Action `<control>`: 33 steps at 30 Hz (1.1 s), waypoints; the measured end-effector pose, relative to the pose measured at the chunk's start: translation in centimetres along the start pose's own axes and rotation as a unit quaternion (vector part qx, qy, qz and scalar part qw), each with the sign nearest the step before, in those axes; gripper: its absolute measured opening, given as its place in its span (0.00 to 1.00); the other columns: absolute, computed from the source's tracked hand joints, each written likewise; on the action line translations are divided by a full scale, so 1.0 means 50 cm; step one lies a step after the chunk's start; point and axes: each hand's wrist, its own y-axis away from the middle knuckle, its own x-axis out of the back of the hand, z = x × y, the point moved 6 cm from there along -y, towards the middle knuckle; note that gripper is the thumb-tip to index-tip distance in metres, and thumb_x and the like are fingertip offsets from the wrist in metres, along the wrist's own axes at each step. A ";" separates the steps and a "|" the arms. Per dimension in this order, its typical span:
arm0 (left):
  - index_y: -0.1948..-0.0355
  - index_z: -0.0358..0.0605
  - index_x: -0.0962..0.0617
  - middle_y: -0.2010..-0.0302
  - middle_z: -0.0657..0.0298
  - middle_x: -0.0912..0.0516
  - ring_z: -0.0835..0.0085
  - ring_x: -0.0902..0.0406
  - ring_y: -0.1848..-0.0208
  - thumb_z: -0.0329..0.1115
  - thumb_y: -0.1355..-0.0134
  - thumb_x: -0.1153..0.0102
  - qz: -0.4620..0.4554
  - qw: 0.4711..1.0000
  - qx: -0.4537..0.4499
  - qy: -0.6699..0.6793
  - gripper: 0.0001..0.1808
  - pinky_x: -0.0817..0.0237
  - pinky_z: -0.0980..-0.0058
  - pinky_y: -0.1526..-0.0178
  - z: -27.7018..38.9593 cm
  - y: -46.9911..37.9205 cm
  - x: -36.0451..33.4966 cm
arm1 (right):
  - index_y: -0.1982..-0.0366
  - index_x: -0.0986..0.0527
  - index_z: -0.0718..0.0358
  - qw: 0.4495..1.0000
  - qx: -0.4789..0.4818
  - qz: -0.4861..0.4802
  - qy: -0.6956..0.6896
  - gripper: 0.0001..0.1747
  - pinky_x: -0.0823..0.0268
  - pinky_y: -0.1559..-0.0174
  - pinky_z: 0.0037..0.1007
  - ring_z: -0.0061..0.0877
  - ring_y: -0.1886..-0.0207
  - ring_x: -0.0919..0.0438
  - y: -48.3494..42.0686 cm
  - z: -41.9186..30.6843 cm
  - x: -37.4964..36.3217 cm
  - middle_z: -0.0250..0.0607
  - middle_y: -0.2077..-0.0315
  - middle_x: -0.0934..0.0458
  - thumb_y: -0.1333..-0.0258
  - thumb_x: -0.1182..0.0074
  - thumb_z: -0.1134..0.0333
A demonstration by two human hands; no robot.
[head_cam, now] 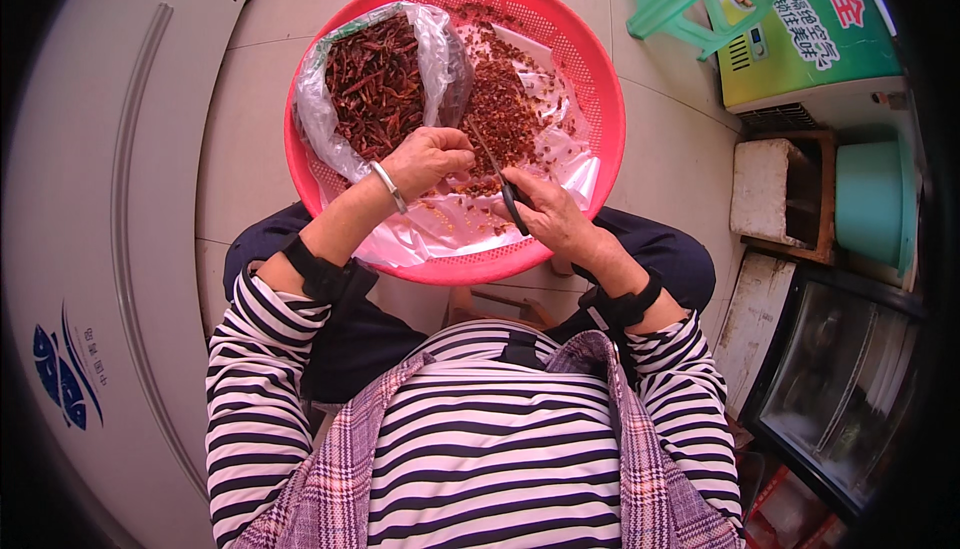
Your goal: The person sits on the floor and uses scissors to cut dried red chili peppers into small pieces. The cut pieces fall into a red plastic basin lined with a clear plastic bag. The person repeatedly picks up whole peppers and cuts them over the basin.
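Note:
My right hand (551, 207) grips black-handled scissors (512, 202), their blades pointing up and left over the basket. Close to the blade tips, my left hand (431, 160) has its fingertips drawn together; whether a chili is pinched between them cannot be made out. Beneath both hands is a red perforated plastic basket (609, 136) lined with a pale plastic sheet (401, 237). A clear plastic bag (313, 110) full of whole dried red chilies (373, 80) stands open on its left side. Cut chili pieces (501, 98) and seeds lie heaped and scattered to the right.
A long grey appliance (82, 211) runs along the left. On the right are a green plastic stool (686, 1), a green printed freezer (810, 31), a worn box (765, 189), a teal tub (870, 200) and a glass-fronted case (832, 376). Tiled floor (247, 98) surrounds the basket.

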 end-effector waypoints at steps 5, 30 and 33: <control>0.67 0.38 0.24 0.74 0.65 0.23 0.79 0.24 0.72 0.32 0.41 0.48 0.010 1.000 0.002 -0.004 0.08 0.32 0.81 0.76 -0.006 -0.004 0.010 | 0.60 0.31 0.66 0.999 -0.012 -0.010 -0.033 0.13 0.40 0.73 0.21 0.16 0.74 0.36 0.004 0.003 -0.001 0.33 0.77 0.35 0.46 0.47 0.69; 0.68 0.38 0.25 0.73 0.65 0.23 0.78 0.24 0.72 0.34 0.41 0.48 0.001 1.000 -0.006 0.011 0.09 0.32 0.82 0.76 -0.007 -0.005 0.008 | 0.63 0.30 0.65 0.994 -0.046 0.002 -0.103 0.15 0.40 0.75 0.25 0.20 0.77 0.32 0.000 0.019 -0.010 0.38 0.82 0.32 0.48 0.44 0.62; 0.68 0.38 0.25 0.73 0.65 0.23 0.79 0.24 0.72 0.34 0.41 0.48 0.004 1.000 0.000 0.010 0.09 0.32 0.81 0.76 -0.007 -0.004 0.008 | 0.63 0.29 0.65 0.993 -0.040 0.002 -0.114 0.14 0.40 0.76 0.24 0.18 0.78 0.32 0.000 0.019 -0.011 0.36 0.82 0.32 0.47 0.44 0.63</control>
